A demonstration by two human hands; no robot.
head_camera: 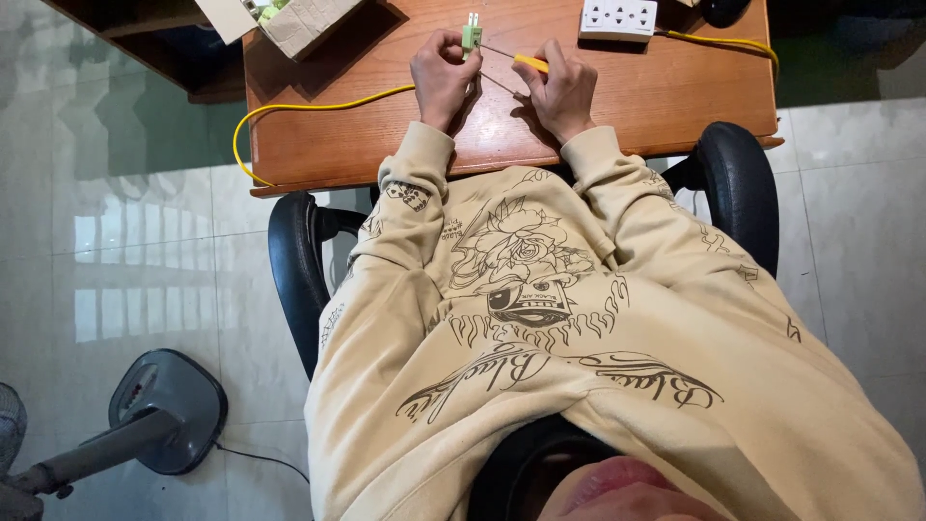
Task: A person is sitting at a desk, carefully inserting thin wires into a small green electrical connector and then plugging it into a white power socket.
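My left hand point(442, 75) holds a small green plug point(472, 35) with two metal prongs pointing away from me, over a wooden table point(637, 106). A yellow cable point(289, 108) runs from that hand leftward and loops past the table's edge. My right hand point(561, 92) grips a screwdriver point(526, 63) with a yellow handle; its thin shaft points left toward the plug. Both hands rest close together near the table's near edge, wrists in beige sleeves.
A white socket strip point(618, 18) lies at the table's far side with a yellow cable point(723, 42) trailing right. An open cardboard box point(304, 21) sits at the far left. Black chair armrests point(738, 178) flank me. A grey fan base point(166, 410) stands on the tiled floor.
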